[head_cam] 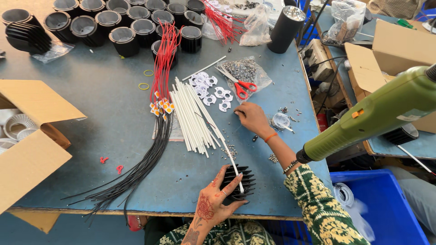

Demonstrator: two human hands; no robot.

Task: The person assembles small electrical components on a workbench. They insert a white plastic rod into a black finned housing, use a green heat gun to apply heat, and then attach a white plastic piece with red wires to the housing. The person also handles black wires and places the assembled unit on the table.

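My left hand (214,199), patterned with henna, grips a black finned heat sink (240,180) near the table's front edge. A thin white tube (229,156) runs across the heat sink under my fingers. My right hand (252,119) reaches forward onto the blue table (104,127), its fingers pinched together close to small white plastic discs (210,93). What the fingers hold is too small to see. A green power screwdriver (377,115) hangs at the right, above the table edge, touched by neither hand.
A bundle of white tubes (193,115) lies mid-table beside red and black wires (156,109). Red scissors (243,87) rest on a bag of screws (245,70). Black housings (122,22) line the back. Open cardboard boxes (32,136) stand left and right; a blue bin (383,208) sits below.
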